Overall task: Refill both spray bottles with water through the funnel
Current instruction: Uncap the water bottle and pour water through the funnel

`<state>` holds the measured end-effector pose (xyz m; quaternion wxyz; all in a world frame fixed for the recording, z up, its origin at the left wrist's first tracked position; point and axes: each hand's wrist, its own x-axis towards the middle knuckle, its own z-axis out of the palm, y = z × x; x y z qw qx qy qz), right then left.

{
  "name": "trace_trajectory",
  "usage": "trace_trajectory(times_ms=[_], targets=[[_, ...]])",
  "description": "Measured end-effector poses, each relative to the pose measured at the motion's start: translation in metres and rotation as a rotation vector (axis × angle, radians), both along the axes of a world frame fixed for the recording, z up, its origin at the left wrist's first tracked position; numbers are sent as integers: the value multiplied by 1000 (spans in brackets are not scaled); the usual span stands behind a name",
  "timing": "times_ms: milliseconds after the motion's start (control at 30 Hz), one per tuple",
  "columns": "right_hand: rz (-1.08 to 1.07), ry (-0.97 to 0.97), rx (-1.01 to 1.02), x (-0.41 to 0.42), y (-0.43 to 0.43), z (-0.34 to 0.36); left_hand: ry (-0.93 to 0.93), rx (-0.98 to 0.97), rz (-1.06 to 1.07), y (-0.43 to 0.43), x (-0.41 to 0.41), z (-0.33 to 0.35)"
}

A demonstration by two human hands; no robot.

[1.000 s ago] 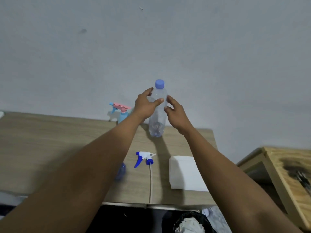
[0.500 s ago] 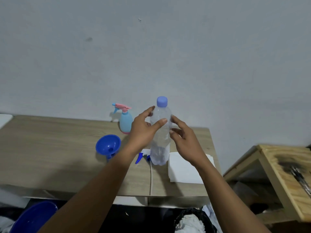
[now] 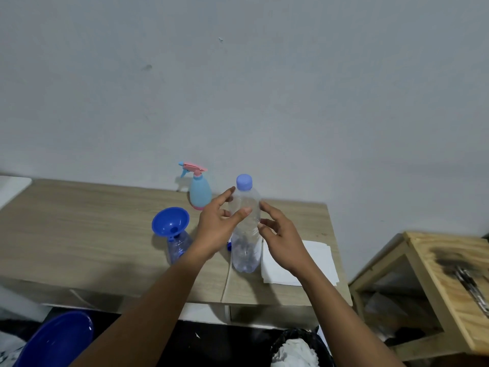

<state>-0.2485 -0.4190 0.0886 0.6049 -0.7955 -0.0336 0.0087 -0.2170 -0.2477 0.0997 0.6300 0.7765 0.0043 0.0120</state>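
Our left hand (image 3: 215, 229) grips the clear capped plastic water bottle (image 3: 245, 234) upright on the wooden table (image 3: 79, 226); our right hand (image 3: 281, 238), half open, touches its side. The blue plastic funnel (image 3: 170, 221) sits left of the bottle.

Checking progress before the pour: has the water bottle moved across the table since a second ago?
Yes. The water bottle came from beside the pink-topped sprayer toward the table's front edge, beside the napkin.

My left hand (image 3: 215, 229) grips the capped water bottle (image 3: 244, 234) upright on the counter (image 3: 79, 234); my right hand (image 3: 280, 238) is open beside it, funnel (image 3: 170, 221) left.
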Motion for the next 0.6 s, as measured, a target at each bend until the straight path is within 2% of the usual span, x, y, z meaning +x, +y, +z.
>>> trace_trajectory(times_ms=[167,333,467,600], targets=[[-22,2,32,-2,-5,-1,-58,111,27,-6,-4,0],[-200,-109,51,13,-4,28,-166,239,60,-13,-7,6],[-215,-197,122,24,18,57,-148,205,46,-19,-9,5],[-280,-246,69,29,36,62,-147,195,78,-21,-11,0]])
